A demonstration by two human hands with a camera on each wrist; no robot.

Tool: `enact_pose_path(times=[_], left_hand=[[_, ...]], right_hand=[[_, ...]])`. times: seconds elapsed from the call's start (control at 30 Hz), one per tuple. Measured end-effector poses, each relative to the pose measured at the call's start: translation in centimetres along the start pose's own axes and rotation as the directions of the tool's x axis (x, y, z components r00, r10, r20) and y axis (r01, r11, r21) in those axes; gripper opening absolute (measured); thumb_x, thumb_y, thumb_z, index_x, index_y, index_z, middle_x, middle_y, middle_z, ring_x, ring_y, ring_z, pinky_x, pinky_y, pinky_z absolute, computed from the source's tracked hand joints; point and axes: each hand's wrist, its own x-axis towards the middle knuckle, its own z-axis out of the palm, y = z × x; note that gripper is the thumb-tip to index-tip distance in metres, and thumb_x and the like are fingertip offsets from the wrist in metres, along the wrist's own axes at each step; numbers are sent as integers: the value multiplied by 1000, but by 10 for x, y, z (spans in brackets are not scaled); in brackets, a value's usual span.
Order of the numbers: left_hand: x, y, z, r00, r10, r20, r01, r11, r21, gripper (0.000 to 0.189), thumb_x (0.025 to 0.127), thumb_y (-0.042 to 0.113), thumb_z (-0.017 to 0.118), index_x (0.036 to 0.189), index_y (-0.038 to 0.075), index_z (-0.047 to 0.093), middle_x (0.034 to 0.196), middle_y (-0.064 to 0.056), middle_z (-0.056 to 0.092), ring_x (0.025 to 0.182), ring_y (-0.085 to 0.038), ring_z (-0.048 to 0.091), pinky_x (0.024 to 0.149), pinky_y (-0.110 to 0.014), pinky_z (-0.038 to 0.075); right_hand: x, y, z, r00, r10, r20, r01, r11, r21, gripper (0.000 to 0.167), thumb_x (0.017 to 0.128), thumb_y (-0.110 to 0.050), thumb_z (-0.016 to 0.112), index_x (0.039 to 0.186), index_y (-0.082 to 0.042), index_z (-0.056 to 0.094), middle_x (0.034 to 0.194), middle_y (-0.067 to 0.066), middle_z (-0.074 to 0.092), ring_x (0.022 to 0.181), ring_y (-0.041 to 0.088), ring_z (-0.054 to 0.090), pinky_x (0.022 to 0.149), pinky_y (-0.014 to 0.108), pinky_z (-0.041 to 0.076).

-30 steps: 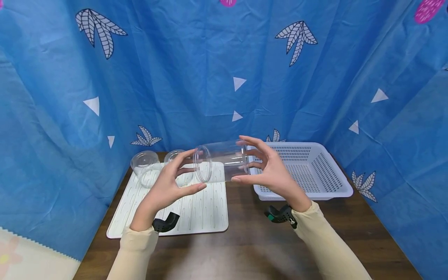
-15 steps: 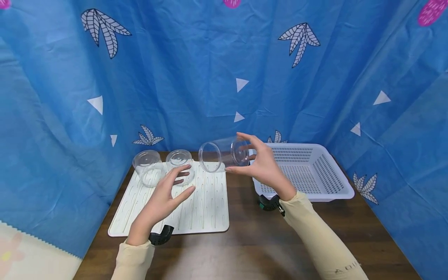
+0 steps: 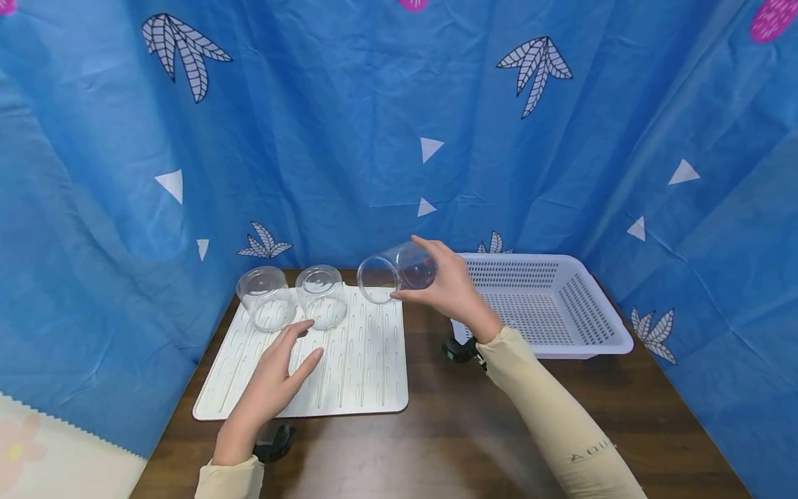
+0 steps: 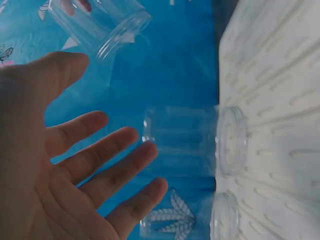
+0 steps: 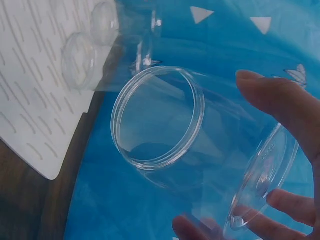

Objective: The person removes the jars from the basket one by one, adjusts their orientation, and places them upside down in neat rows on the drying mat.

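Note:
In the head view, my right hand (image 3: 451,291) grips a clear plastic jar (image 3: 382,278) near its base. Its open mouth, with a threaded rim in the right wrist view, tilts down and to the left over the mat's back right corner. My left hand (image 3: 268,381) hovers above the white ridged mat (image 3: 368,378), fingers apart and holding nothing. Two similar clear jars, a left one (image 3: 260,285) and a right one (image 3: 319,283), stand mouth down side by side at the back of the mat. The left fingertips appear just in front of the right one.
A pale perforated plastic basket (image 3: 586,348) sits at the back right, behind my right forearm. The brown wooden table (image 3: 436,443) runs along the front. A blue patterned curtain (image 3: 349,125) hangs behind and at both sides.
My left hand has come off the jar's rim and drawn back toward the lower left. My right hand keeps the jar, shifting it slightly left and tilting its mouth downward.

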Motion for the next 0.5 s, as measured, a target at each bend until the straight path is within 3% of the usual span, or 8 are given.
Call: enact_pose_path(times=[0.17, 0.5], left_hand=[[-10, -12, -4, 999, -42, -12, 43, 995, 95, 59, 109, 29, 72, 156, -1, 52, 158, -24, 53, 148, -46, 48, 119, -67, 40], [-32, -36, -14, 997, -77, -19, 79, 981, 179, 56, 108, 24, 73, 150, -9, 55, 156, -32, 50, 145, -53, 47, 116, -70, 39]], right_hand=[[13, 0, 12, 1000, -3, 27, 4, 999, -52, 112, 76, -43, 103, 168, -15, 46, 162, 13, 53, 143, 38, 54, 115, 63, 45], [28, 7, 34, 993, 27, 111, -14, 993, -116, 110, 79, -41, 101, 168, -9, 44, 164, 20, 50, 148, 42, 50, 116, 57, 48]])
